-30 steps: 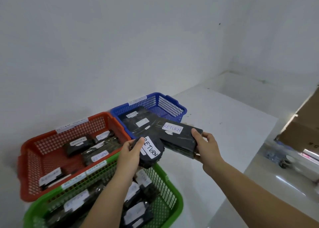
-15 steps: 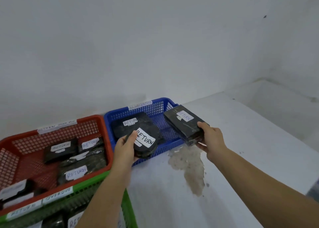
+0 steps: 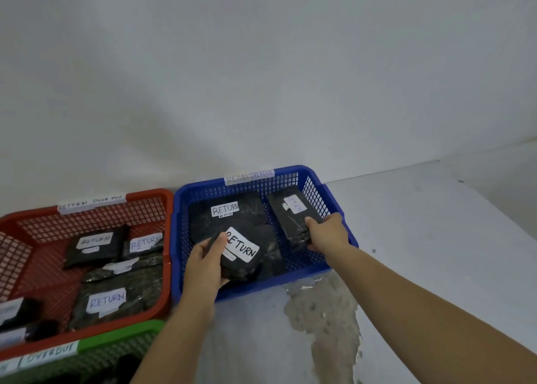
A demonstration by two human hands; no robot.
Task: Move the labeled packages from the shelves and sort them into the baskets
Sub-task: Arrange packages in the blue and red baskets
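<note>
**A:** Where do the two packages sit against the blue basket (image 3: 334,206) right now?

**B:** Both are already inside its rim. Your left hand (image 3: 203,263) curls round the rounded package (image 3: 242,260) at the basket's near-left, thumb laid along its top edge beside the white RETURN label. It appears to lie over the flat package (image 3: 229,218) already in there, though I can't tell whether it rests on it or is held just above it.

**A:** And the right side?

**B:** Your right hand (image 3: 327,232) grips the near end of the long package (image 3: 293,218), fingers wrapped over that end. Its long axis runs away from you, near rim toward far wall, along the basket's right side. The far end looks lower than the end you hold, so it seems tilted down into the basket.

**A:** So what does the next move hang on?

**B:** In my judgement, only on letting go: each package lies directly ahead of its own hand, neither arm crossing the other. The long one sits close to the right wall, so lower your end straight down instead of swinging it sideways. The red basket (image 3: 87,206) stands just beside the blue one on the left.
</note>
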